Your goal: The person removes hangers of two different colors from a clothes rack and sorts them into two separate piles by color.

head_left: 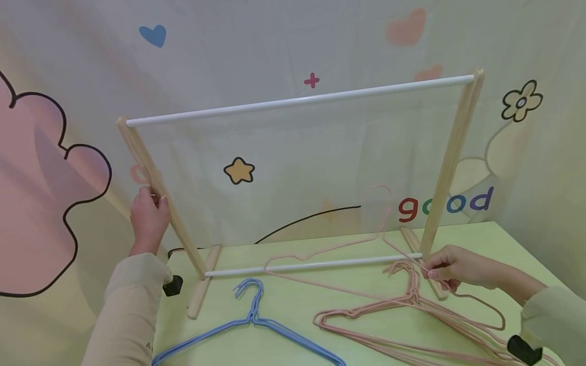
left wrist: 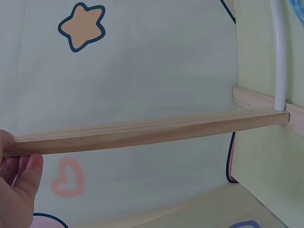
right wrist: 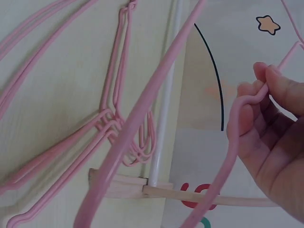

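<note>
My left hand grips the left wooden post of a clothes rack, fingers and thumb on either side of the post. In my right hand a pink hanger is pinched by its shoulder near one end. That hanger is raised above the table, its hook pointing up in front of the rack's lower bar. In the right wrist view the thumb and fingers close round the pink wire. Beneath it, several pink hangers lie stacked on the table.
Some blue hangers lie together on the pale yellow-green table, left of the pink stack. A white lower bar joins the rack's wooden feet. Behind the rack hangs a printed cloth with hearts, a star and lettering.
</note>
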`<action>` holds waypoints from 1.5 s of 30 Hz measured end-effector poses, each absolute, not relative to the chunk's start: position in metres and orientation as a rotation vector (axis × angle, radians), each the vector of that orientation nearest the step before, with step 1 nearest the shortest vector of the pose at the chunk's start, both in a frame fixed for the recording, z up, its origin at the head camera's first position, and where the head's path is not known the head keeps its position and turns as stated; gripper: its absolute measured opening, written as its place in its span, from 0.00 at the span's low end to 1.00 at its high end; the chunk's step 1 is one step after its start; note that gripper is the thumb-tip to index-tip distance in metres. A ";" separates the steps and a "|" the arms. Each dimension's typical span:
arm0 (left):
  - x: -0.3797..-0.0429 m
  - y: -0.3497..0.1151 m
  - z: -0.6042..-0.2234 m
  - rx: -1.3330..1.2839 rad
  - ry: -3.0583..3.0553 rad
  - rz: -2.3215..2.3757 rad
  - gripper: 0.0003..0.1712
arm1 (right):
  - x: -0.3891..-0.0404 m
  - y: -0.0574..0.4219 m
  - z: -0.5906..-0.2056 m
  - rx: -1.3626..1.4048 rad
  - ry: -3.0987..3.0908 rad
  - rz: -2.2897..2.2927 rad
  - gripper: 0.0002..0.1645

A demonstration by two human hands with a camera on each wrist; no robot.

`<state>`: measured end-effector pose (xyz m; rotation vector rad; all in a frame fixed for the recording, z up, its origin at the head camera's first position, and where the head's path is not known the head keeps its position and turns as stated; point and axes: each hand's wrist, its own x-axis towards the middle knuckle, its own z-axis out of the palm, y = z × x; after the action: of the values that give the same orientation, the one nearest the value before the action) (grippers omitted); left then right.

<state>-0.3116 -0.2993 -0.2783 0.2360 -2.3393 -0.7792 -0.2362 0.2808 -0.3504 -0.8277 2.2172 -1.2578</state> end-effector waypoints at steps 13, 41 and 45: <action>-0.312 -0.298 -0.274 0.224 -2.352 -0.795 0.17 | -0.229 0.313 -0.387 -0.750 2.085 -1.291 0.12; -0.311 -0.298 -0.276 0.247 -2.349 -0.805 0.17 | -0.216 0.353 -0.446 -0.585 2.047 -1.292 0.15; -0.310 -0.298 -0.276 0.244 -2.349 -0.794 0.17 | -0.215 0.359 -0.452 -0.571 2.072 -1.271 0.14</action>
<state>-0.3104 -0.2982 -0.2762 0.2441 -2.3487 -0.7945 -0.2150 0.3593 -0.4520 -0.5710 2.0718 -1.2710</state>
